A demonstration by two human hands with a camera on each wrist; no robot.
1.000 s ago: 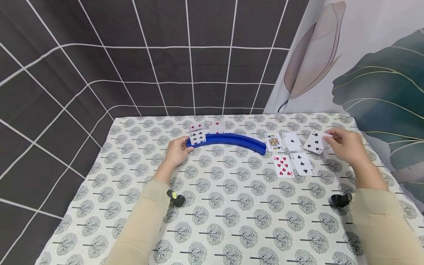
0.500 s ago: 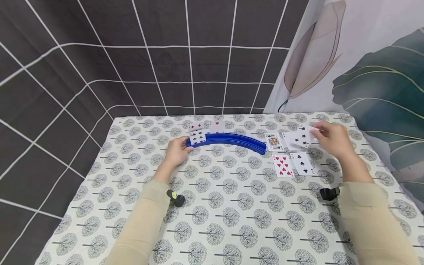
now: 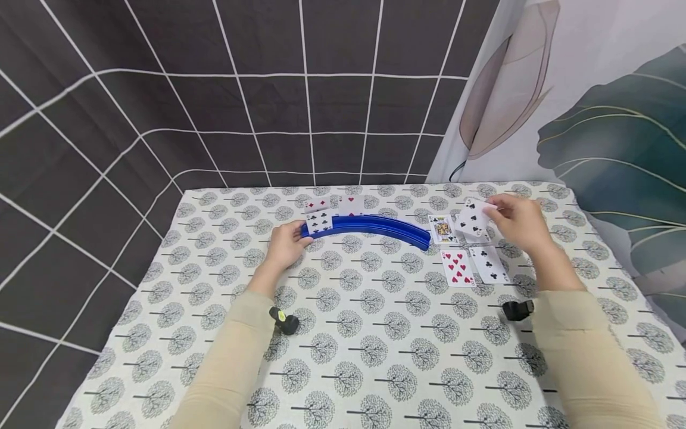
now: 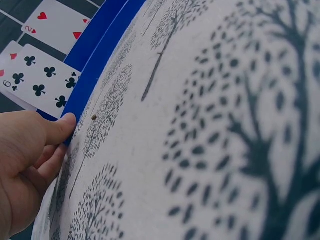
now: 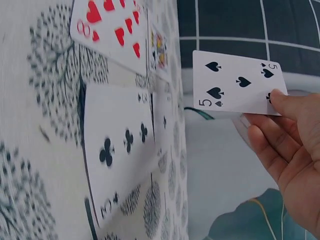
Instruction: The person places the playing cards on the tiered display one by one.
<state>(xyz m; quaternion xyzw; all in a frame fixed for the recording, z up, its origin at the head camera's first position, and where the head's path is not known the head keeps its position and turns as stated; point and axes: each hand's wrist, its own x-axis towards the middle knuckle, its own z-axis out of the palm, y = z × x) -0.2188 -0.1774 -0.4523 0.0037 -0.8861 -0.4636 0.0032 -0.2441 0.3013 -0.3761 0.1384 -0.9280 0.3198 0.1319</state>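
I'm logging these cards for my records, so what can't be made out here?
- Diamond card: head view, lower part hidden by the six of clubs.
- Two of hearts: left wrist view, bottom hidden by the blue rack.
- Card beyond the three of clubs: head view, mostly hidden by the five of spades.
- One of its spades: right wrist view, partly hidden by the right hand.
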